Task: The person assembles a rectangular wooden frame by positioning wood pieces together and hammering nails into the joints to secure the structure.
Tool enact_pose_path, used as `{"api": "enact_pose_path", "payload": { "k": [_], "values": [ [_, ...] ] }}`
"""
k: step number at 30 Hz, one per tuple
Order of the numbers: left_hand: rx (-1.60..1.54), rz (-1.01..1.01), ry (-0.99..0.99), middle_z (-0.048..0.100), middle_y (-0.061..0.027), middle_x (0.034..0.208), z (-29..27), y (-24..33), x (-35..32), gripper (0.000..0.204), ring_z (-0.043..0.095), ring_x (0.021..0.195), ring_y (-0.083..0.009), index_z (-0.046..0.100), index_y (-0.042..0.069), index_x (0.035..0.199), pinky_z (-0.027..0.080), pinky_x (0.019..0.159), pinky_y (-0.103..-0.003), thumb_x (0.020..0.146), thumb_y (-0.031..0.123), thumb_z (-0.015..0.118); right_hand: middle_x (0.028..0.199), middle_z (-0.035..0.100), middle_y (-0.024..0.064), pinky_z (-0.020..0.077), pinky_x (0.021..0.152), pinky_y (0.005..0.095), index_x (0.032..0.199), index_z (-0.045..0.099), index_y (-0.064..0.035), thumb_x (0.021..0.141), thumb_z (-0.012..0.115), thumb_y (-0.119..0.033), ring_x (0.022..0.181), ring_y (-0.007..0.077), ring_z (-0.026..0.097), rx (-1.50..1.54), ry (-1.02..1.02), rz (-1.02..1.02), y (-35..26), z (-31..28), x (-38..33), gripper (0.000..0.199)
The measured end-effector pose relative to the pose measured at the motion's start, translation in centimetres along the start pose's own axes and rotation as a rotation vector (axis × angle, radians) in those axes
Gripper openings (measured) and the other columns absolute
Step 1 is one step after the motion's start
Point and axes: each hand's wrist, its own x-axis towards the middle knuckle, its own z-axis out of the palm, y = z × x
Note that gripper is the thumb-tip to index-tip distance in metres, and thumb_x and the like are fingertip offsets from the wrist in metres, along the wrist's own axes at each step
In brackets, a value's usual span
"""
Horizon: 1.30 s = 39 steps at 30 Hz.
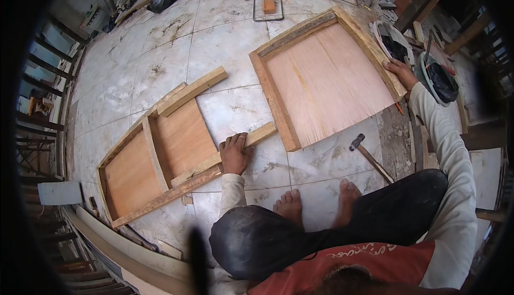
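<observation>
— Where do we have our hands?
— Our left hand (234, 153) presses flat, grip wide, on a loose wooden batten (225, 156) lying across the smaller framed panel (160, 156) on the tiled floor (225, 43).
— And the right hand (400, 73)?
— Its grip is closed over the far edge of the larger framed plywood panel (326, 78). A hammer (369, 156) lies near our bare feet (316, 201).

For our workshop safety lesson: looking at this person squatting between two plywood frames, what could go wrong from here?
1. The bare feet sit beside the hammer; a slip or step could hurt toes.
2. The left hand presses a loose wooden strip on rough timber, so splinters seem likely.
3. The right hand stretches far to the large frame, which may strain balance.
</observation>
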Motion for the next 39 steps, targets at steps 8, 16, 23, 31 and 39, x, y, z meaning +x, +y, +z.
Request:
{"api": "enact_pose_path", "payload": {
  "k": [8,16,23,31,39],
  "values": [
    [-0.227,-0.015,0.000,0.064,-0.0133,0.128,-1.9,7.8,0.1,0.058,0.053,0.124,-0.0318,0.064,0.004,0.126,0.042,0.103,-0.042,0.075,0.028,0.079,0.126,0.065,0.0183,0.0584,0.089,0.0384,0.137,0.052,-0.0026,0.092,0.068,-0.043,0.103,0.0237,0.070,0.660,-0.390,0.394,2.3,0.1,1.1,0.062],
    [-1.035,-0.432,0.271,0.069,-0.0069,0.105,-2.3,12.7,3.5,0.048,0.066,0.090,-0.0163,0.059,-0.004,0.124,0.053,0.081,-0.029,0.082,0.012,0.075,0.131,0.061,0.0145,0.0534,0.098,0.0389,0.144,0.042,-0.0006,0.095,0.063,-0.049,0.115,0.0239,0.065,0.342,-0.385,0.260,2.6,4.0,-7.2,0.072],
    [-1.138,-0.270,0.090,0.069,-0.0085,0.108,-2.1,6.5,12.6,0.048,0.065,0.093,-0.0166,0.059,-0.003,0.126,0.053,0.085,-0.030,0.082,0.011,0.075,0.147,0.045,0.0139,0.0508,0.102,0.0468,0.154,0.022,-0.0101,0.096,0.061,-0.052,0.128,0.0279,0.056,0.448,-0.352,0.268,4.2,10.5,-14.6,0.081],
    [-0.453,-0.232,0.556,0.055,-0.0287,0.137,-1.8,2.8,19.2,0.067,0.054,0.128,-0.0355,0.052,-0.008,0.137,0.045,0.104,-0.040,0.087,0.033,0.070,0.144,0.045,0.0228,0.0546,0.095,0.0536,0.147,0.030,-0.0022,0.100,0.059,-0.039,0.123,0.0429,0.058,0.530,-1.054,0.623,1.8,15.3,-9.3,0.066],
    [0.160,-0.154,-0.120,0.066,-0.0135,0.125,-10.4,-5.9,-0.8,0.046,0.057,0.122,-0.0325,0.071,0.008,0.114,0.037,0.107,-0.051,0.083,0.041,0.073,0.098,0.067,0.0191,0.0519,0.085,0.0442,0.126,0.057,-0.0028,0.088,0.070,-0.035,0.093,0.0390,0.066,-0.641,-0.035,-0.693,-1.9,15.1,2.3,0.051]
  ]
}}
